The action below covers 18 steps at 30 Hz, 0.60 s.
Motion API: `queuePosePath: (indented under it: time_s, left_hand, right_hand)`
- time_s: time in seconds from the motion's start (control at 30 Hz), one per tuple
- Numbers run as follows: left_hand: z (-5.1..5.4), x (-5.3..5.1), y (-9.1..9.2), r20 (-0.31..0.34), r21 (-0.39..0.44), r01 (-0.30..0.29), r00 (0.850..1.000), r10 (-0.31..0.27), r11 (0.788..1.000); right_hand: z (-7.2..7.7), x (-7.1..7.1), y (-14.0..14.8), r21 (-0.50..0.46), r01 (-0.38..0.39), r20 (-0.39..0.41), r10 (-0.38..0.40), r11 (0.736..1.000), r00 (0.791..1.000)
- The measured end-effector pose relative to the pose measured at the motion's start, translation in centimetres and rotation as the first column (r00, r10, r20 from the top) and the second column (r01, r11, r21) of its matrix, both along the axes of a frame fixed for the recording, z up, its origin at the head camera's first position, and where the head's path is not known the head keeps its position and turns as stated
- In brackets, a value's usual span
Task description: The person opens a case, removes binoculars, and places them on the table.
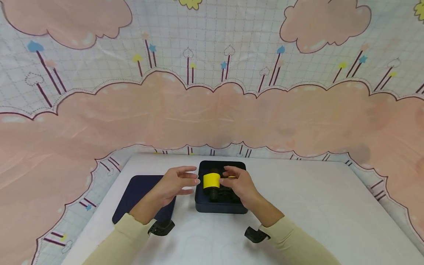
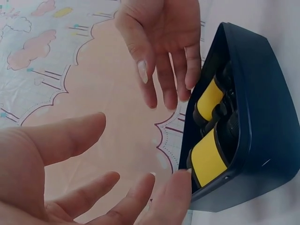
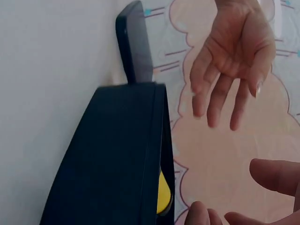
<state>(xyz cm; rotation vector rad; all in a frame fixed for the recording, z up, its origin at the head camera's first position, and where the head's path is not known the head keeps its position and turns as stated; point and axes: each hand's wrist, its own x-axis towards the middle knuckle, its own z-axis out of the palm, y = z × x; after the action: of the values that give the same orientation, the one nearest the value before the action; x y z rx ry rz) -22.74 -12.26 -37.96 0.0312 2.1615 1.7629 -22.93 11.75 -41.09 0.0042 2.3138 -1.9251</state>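
Note:
A pair of black binoculars with yellow bands (image 1: 211,181) lies inside a dark blue box (image 1: 221,208) in the head view. My left hand (image 1: 173,184) hovers by the box's left side, fingers spread and apart from the binoculars. Over the right part of the box is my right hand (image 1: 241,184), its fingers loosely bent and hiding some of the binoculars. Both yellow bands (image 2: 209,161) show in the left wrist view, where neither hand grips anything. From the right wrist, only a sliver of yellow (image 3: 163,194) appears past the box wall.
A flat dark blue lid (image 1: 139,189) lies on the white table (image 1: 298,198), left of the box and partly under my left forearm. Behind the table hangs a patterned cloth (image 1: 218,117). Black wrist devices (image 1: 161,228) sit below both wrists.

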Motion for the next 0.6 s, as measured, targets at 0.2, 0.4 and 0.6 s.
queuePosePath:
  time_s: [0.2,0.4,0.6]
  left_hand:
    - [-0.1,-0.1,0.1,-0.035,-0.089,-0.026,0.999,0.023,0.996]
    - [-1.0,-0.5,0.5,-0.057,-0.139,-0.037,0.998,0.030,0.990]
    - [-2.7,-1.0,1.1,-0.028,-0.157,-0.040,0.999,0.036,0.987]
  right_hand:
    - [0.3,-0.4,1.1,0.131,-0.016,-0.016,0.018,0.991,1.000]
    - [-0.3,-0.6,1.3,0.347,-0.029,-0.078,0.060,0.938,0.995]
    - [-0.9,-0.5,0.9,0.601,-0.037,-0.188,0.187,0.798,0.964]
